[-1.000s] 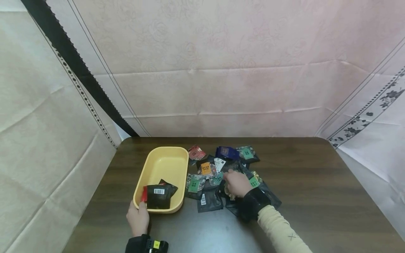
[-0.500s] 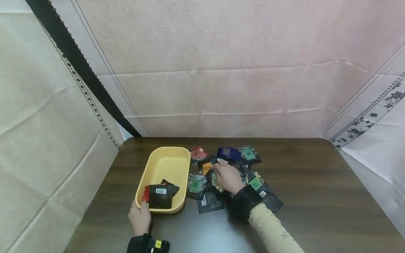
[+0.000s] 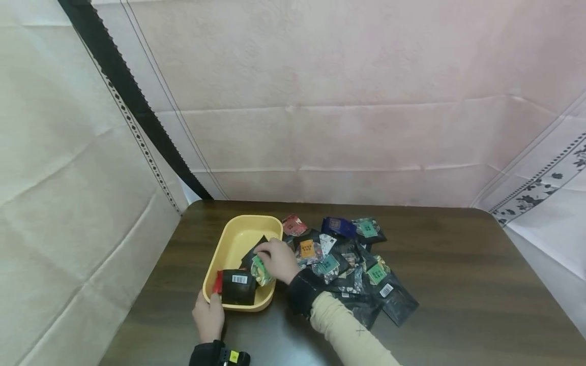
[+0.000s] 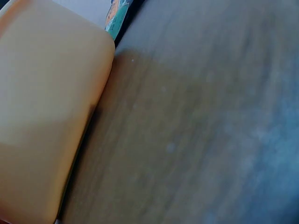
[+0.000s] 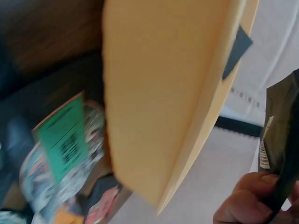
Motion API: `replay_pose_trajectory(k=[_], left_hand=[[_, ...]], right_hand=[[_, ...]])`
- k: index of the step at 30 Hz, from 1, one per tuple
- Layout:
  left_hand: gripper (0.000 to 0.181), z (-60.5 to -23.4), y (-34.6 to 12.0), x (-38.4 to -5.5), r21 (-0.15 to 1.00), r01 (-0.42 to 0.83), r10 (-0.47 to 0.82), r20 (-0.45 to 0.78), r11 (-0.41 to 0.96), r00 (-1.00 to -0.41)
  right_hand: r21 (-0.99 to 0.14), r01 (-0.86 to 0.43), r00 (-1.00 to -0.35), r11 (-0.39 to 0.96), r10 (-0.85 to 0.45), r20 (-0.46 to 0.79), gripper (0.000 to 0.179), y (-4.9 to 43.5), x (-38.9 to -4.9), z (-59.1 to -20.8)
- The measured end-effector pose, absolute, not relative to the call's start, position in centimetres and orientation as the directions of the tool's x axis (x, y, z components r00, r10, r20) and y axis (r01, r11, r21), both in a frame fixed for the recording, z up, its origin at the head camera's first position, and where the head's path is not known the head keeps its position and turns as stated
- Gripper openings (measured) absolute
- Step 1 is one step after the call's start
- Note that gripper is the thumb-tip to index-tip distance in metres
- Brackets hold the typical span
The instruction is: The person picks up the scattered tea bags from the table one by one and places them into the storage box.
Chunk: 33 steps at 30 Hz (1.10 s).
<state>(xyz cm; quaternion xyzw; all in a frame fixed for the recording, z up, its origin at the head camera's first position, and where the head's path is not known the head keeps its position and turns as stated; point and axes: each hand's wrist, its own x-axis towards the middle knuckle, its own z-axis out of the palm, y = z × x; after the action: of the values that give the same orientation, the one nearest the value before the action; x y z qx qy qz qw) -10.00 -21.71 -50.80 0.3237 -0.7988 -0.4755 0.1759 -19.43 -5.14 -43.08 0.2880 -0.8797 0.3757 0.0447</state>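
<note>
A yellow plastic tray (image 3: pixel 235 243) sits at the left of the table, its outer wall (image 4: pixel 51 102) filling the left side of the left wrist view. My left hand (image 3: pixel 209 318) grips the tray's near left corner, thumb at the rim. Over the tray's right side, my right hand (image 3: pixel 278 260) pinches a small black packet (image 3: pixel 261 272) with a green label. The right wrist view shows that packet (image 5: pixel 275 126) between thumb and fingers, its barcode visible. Inside the tray lie a black packet with a white barcode (image 3: pixel 239 294) and a red-edged one (image 3: pixel 218 282), partly covered.
Right of the tray spreads a loose pile of several black packets (image 3: pixel 357 305) with green or orange labels. A dark blue packet (image 3: pixel 339 226) and a red one (image 3: pixel 294 225) lie at its back. Pale cloth (image 3: pixel 320 137) hangs behind the brown wooden table (image 3: pixel 458 264).
My right hand has picked a packet with a green label from the pile and carried it left to the tray. My left hand has stayed at the tray's corner.
</note>
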Motion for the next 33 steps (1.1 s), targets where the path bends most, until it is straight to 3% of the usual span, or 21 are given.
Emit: replay_pose_trajectory(k=[3,9,15,24,33], left_hand=[[0.043,-50.7,-21.8,-10.0,0.871,-0.343,-0.687,-0.008,0.352,-0.727],[0.041,-51.0,-21.4,-10.1,0.861,-0.329,-0.685,0.030,0.388,-0.728],[0.043,-50.9,-21.6,-10.2,0.868,-0.333,-0.682,0.008,0.368,-0.732],[0.045,-50.8,-21.9,-10.5,0.873,-0.369,-0.697,-0.048,0.318,-0.715],[0.047,-51.2,-21.9,-10.3,0.868,-0.394,-0.692,-0.085,0.302,-0.717]], right_hand=[[-0.654,-0.531,-0.826,0.539,-0.502,0.256,0.020,-6.9,-19.2,-43.1],[-0.632,-0.542,-0.788,0.554,-0.596,0.152,0.044,-7.5,-18.0,-43.5],[-0.552,-0.586,-0.785,0.593,-0.584,0.207,0.043,-6.4,-17.8,-43.6],[-0.514,-0.605,-0.788,0.608,-0.549,0.277,0.039,-1.5,-18.4,-43.6],[-0.501,-0.532,-0.847,0.683,-0.446,0.290,0.040,4.9,-18.2,-44.4]])
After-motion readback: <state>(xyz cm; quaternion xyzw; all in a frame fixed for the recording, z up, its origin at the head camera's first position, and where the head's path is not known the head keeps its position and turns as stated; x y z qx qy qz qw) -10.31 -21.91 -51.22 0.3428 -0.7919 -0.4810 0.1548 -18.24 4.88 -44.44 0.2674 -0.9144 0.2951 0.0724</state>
